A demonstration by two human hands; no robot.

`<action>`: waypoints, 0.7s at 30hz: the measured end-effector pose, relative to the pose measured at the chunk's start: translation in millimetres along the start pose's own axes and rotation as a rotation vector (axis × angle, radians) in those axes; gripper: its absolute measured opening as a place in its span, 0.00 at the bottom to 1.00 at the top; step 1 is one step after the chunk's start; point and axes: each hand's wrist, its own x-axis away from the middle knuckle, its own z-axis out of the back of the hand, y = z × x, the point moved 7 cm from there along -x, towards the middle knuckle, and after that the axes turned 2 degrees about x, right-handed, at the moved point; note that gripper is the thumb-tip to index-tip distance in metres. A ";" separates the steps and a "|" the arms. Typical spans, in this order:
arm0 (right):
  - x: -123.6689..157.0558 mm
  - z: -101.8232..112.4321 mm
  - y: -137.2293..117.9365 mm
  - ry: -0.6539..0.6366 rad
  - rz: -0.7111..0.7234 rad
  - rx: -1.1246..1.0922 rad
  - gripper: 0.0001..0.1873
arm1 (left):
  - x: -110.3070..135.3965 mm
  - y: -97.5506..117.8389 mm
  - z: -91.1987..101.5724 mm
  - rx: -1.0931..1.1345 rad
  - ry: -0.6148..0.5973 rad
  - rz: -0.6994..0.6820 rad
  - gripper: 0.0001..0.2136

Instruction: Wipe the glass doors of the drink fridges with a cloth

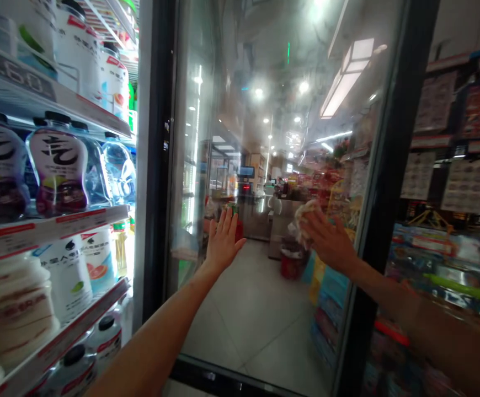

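A tall glass door (260,309) in a dark frame stands open in front of me. My left hand (222,241) reaches up to the glass with its palm towards the pane. Its fingers are stretched out and spread, with nothing in them. Farther right, my right hand (329,240) presses a crumpled pale cloth (305,219) towards the glass. The palm and fingers lie over the cloth, so part of it is hidden. Smudges and reflected lights show on the upper pane.
Lit cooler shelves (95,220) with several drink bottles (58,165) run along the left, close to my left arm. Packed goods hang and lie on racks (451,220) at the right. Through the glass appear a tiled floor and a red bin (292,263).
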 end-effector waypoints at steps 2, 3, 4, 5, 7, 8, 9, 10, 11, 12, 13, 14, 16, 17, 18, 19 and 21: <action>-2.0 6.9 30.5 0.054 -0.242 0.039 0.23 | 7.2 0.0 -4.6 0.019 -0.010 0.011 0.32; -1.9 7.7 39.6 0.074 -0.333 0.047 0.24 | 8.6 0.1 -5.9 0.031 -0.009 0.016 0.32; 0.6 6.0 40.6 0.079 -0.381 0.046 0.24 | 9.0 0.2 -6.7 0.044 -0.005 0.018 0.32; 5.8 2.5 32.0 0.068 -0.367 0.035 0.24 | 8.8 0.2 -7.5 0.056 -0.002 0.019 0.33; 23.7 -7.1 -9.2 0.005 -0.167 -0.026 0.22 | 8.6 -0.7 -9.8 0.075 -0.006 0.017 0.33; 35.3 -10.7 -34.2 -0.025 -0.031 -0.068 0.21 | 9.1 -1.5 -11.2 0.081 -0.013 0.015 0.33; 46.0 -13.3 -56.5 -0.049 0.097 -0.111 0.19 | 10.0 -2.3 -12.6 0.084 -0.019 0.012 0.33; 53.1 -15.1 -71.4 -0.060 0.179 -0.141 0.19 | 11.2 -3.0 -13.9 0.085 -0.024 0.007 0.33; 54.5 -16.6 -77.3 -0.060 0.199 -0.155 0.19 | 12.5 -3.4 -15.0 0.082 -0.025 0.003 0.33; 50.1 -18.2 -74.6 -0.049 0.155 -0.151 0.19 | 13.9 -3.7 -15.9 0.077 -0.022 0.001 0.33; 41.9 -19.6 -66.0 -0.027 0.062 -0.135 0.20 | 15.3 -3.7 -16.5 0.071 -0.015 0.001 0.33; 32.9 -20.8 -56.2 -0.001 -0.047 -0.113 0.21 | 17.0 -3.5 -17.0 0.066 -0.008 0.002 0.33; 20.6 -23.6 -49.1 0.037 -0.197 -0.088 0.24 | 22.4 -2.6 -18.5 0.058 -0.003 0.003 0.33; 19.0 -25.4 -56.5 0.042 -0.202 -0.092 0.24 | 26.8 -2.2 -19.5 0.054 -0.007 0.000 0.32; 20.2 -27.5 -71.7 0.036 -0.147 -0.109 0.23 | 32.5 -2.3 -21.1 0.048 -0.015 -0.008 0.32; 23.6 -29.7 -92.4 0.020 -0.043 -0.137 0.23 | 39.6 -2.9 -23.1 0.040 -0.028 -0.022 0.32; 32.2 -32.7 -134.4 -0.018 0.210 -0.203 0.22 | 56.5 -6.9 -28.7 0.023 -0.063 -0.055 0.31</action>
